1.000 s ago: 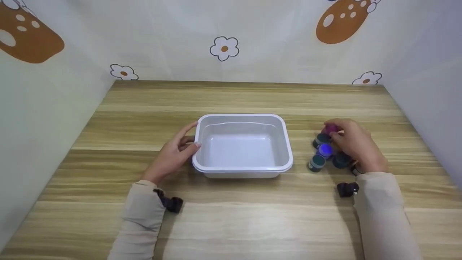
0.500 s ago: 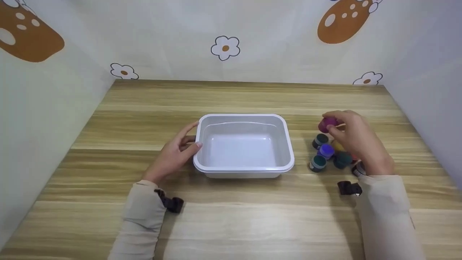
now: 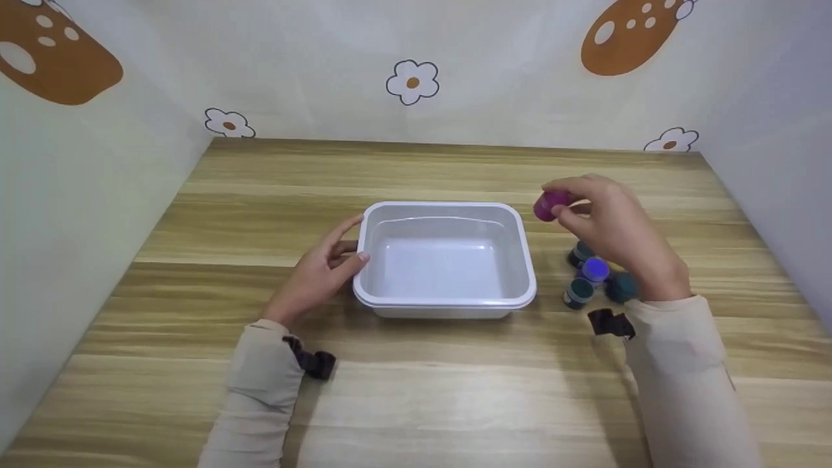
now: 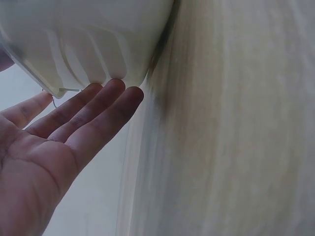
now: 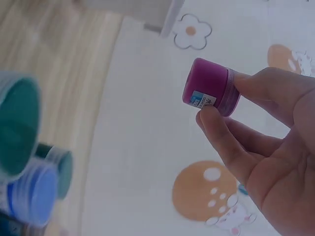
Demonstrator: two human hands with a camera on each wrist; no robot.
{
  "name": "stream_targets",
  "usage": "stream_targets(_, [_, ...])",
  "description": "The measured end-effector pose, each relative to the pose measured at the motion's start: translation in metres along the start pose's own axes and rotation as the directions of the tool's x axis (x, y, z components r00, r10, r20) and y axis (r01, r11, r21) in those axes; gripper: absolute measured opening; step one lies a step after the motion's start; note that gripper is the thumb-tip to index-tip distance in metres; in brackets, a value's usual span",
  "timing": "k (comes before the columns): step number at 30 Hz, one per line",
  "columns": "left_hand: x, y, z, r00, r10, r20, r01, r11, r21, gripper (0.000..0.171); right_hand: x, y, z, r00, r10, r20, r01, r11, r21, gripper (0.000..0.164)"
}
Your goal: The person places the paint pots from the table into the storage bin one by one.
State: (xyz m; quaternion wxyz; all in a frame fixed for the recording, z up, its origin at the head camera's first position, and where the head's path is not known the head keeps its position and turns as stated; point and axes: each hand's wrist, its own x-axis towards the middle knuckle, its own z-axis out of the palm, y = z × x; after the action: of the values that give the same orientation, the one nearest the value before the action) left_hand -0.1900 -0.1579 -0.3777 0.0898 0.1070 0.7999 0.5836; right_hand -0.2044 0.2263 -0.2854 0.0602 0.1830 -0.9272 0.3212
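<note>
A magenta paint pot (image 3: pixel 551 205) is pinched between the thumb and fingers of my right hand (image 3: pixel 614 211). It is held up off the table, tilted, to the right of a white plastic basin (image 3: pixel 444 303). In the right wrist view, the small labelled pot (image 5: pixel 206 83) lies sideways in the fingertips. My left hand (image 3: pixel 318 270) holds the basin's left side, its thumb on the rim and its fingers against the outer wall. The left wrist view has those fingers (image 4: pixel 106 113) nearly straight under the rim.
Several paint pots stand in a cluster under my right forearm, among them a blue one (image 3: pixel 595 270), a dark green one (image 3: pixel 578 294) and a teal one (image 3: pixel 622 286). A yellow pot is partly hidden. A patterned backdrop (image 3: pixel 494 84) encloses the wooden table (image 3: pixel 442 383).
My right hand has lifted the magenta pot from the cluster and carried it left and away from me, closer to the basin. The left hand has stayed at the basin's side.
</note>
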Motion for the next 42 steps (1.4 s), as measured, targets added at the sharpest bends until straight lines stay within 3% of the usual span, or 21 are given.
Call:
stream_targets(6, [0.000, 0.000, -0.001, 1.000, -0.003, 0.000, 0.003, 1.000, -0.002, 0.063, 0.024, -0.032, 0.009, 0.996, -0.077, 0.047, 0.076, 0.997, 0.023, 0.028])
stream_targets(14, [-0.001, -0.002, 0.002, 1.000, -0.008, -0.001, 0.008, 0.999, -0.047, 0.064, 0.061, -0.072, 0.035, 0.971, -0.195, 0.141, 0.188, 0.980, 0.064, 0.025])
stream_targets(18, [-0.002, -0.002, 0.003, 1.000, -0.016, -0.007, 0.016, 0.999, -0.043, 0.064, 0.077, -0.085, 0.054, 0.938, -0.255, 0.236, 0.240, 0.967, 0.091, 0.026])
stream_targets(22, [-0.002, -0.001, 0.004, 1.000, -0.008, -0.008, 0.008, 1.000, -0.029, 0.065, 0.087, -0.092, 0.070, 0.890, -0.288, 0.355, 0.284, 0.957, 0.064, 0.027])
stream_targets(27, [-0.002, -0.001, 0.002, 1.000, 0.020, -0.005, -0.020, 1.000, -0.024, 0.065, 0.097, -0.099, 0.083, 0.845, -0.311, 0.435, 0.336, 0.942, 0.019, 0.027])
stream_targets(34, [-0.002, 0.000, 0.001, 1.000, 0.008, -0.006, -0.008, 1.000, -0.003, 0.066, 0.106, -0.102, 0.098, 0.809, -0.267, 0.523, 0.317, 0.949, -0.006, 0.027])
stream_targets(42, [-0.002, 0.000, 0.001, 1.000, 0.021, -0.003, -0.021, 1.000, 0.007, 0.065, 0.110, -0.099, 0.113, 0.780, -0.258, 0.570, 0.335, 0.942, -0.032, 0.025])
